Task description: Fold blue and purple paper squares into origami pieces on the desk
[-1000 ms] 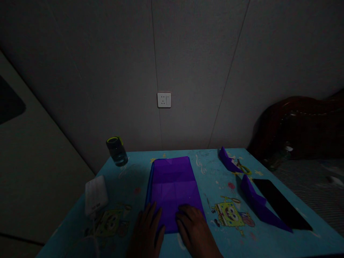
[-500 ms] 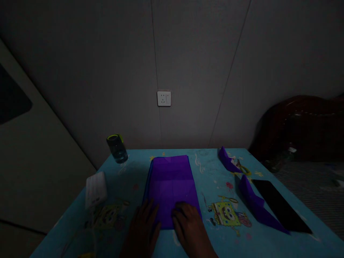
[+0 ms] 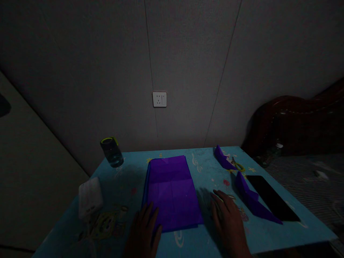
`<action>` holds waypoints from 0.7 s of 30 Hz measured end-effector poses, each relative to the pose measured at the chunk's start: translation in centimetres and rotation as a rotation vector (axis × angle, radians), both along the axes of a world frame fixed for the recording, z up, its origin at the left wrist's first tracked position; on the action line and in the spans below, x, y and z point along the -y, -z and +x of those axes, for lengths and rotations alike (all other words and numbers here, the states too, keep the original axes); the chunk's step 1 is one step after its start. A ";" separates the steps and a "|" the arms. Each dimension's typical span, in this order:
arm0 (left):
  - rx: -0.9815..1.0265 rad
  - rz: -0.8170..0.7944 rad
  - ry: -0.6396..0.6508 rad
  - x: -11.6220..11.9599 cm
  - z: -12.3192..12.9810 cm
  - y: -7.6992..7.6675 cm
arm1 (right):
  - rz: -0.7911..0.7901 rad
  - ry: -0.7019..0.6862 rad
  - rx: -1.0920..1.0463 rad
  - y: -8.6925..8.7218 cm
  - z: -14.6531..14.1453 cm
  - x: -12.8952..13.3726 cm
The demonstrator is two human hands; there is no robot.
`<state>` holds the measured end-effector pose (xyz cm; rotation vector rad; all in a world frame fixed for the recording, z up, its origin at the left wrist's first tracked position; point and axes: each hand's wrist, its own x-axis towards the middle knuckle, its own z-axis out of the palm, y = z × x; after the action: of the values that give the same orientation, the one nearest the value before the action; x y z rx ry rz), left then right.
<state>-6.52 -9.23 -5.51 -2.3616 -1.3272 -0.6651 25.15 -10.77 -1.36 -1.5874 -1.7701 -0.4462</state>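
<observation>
A creased purple sheet of paper (image 3: 170, 193) lies flat on the table, with darker blue-purple sheets (image 3: 146, 186) showing along its left and bottom edges. My left hand (image 3: 143, 227) rests at its lower left corner, fingers spread and fingertips on the paper's edge. To the right of the paper, my right hand (image 3: 228, 220) hovers over or touches the tablecloth; I cannot tell which. Its fingers are extended and hold nothing. Close beyond it sits a folded purple paper boat (image 3: 251, 197). A second purple paper boat (image 3: 222, 158) is at the far right.
A blue patterned cloth covers the table (image 3: 206, 172). At left stand a water bottle (image 3: 112, 152) and a white box-like device (image 3: 90, 197) with a cable. Scissors with yellow handles (image 3: 238, 167) and a black phone-like slab (image 3: 271, 197) lie at right. Behind is a wall with a socket (image 3: 159, 99).
My right hand has moved right, off the purple paper onto the cloth side, and its fingers have straightened. My left hand stays at the paper's lower left. The view has shifted slightly.
</observation>
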 end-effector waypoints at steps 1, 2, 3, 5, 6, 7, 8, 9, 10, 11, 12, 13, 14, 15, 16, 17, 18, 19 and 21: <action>0.007 -0.011 -0.002 0.1 0.0 -0.1 | -0.026 -0.015 0.012 0.5 -0.6 -0.1; 0.013 -0.020 -0.002 0.1 0.0 -0.1 | -0.051 -0.017 0.022 0.9 -1.1 -0.1; 0.017 -0.028 -0.001 0.2 0.0 -0.2 | -0.071 -0.007 0.030 1.1 -1.2 -0.1; 0.024 -0.038 0.005 0.2 0.0 -0.3 | -0.092 0.055 0.053 1.3 -0.5 0.0; 0.028 -0.041 0.008 0.2 0.0 -0.3 | -0.091 0.107 0.073 1.2 0.3 0.1; 0.034 -0.043 0.008 0.2 0.0 -0.2 | -0.086 0.172 0.101 0.9 1.3 0.2; 0.041 -0.043 0.008 0.2 0.0 -0.2 | -0.086 0.237 0.135 0.6 2.5 0.4; 0.046 -0.041 0.007 0.2 0.0 -0.1 | -0.088 0.340 0.160 0.2 3.7 0.6; 0.051 -0.040 0.005 0.1 0.0 -0.1 | -0.121 0.428 0.182 -0.1 4.8 0.9; 0.054 -0.039 0.006 0.1 0.0 0.0 | -0.146 0.493 0.203 -0.4 5.7 1.1; 0.056 -0.040 0.007 0.1 0.0 0.0 | -0.161 0.543 0.225 -0.5 6.5 1.3; 0.056 -0.044 0.009 0.2 0.0 0.0 | -0.177 0.580 0.242 -0.6 7.2 1.4; 0.055 -0.050 0.010 0.2 0.0 0.0 | -0.189 0.607 0.255 -0.6 7.6 1.6; 0.055 -0.056 0.007 0.3 0.0 -0.1 | -0.199 0.630 0.263 -0.5 8.0 1.7; 0.054 -0.059 0.006 0.3 0.0 -0.1 | -0.209 0.652 0.267 -0.4 8.3 1.8; 0.053 -0.060 0.005 0.4 0.0 -0.1 | -0.218 0.668 0.270 -0.4 8.5 1.9; 0.053 -0.061 0.003 0.4 0.0 -0.2 | -0.227 0.678 0.271 -0.3 8.6 2.0; 0.053 -0.062 0.001 0.4 -0.1 -0.3 | -0.236 0.677 0.268 -0.3 8.7 2.1; 0.066 -0.057 -0.002 0.3 -0.1 -0.6 | -0.238 0.624 0.246 -0.4 8.2 2.3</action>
<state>-6.58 -9.54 -4.89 -2.4019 -1.3942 -0.7190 33.37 -13.06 -0.99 -2.3453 -1.5068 -0.7692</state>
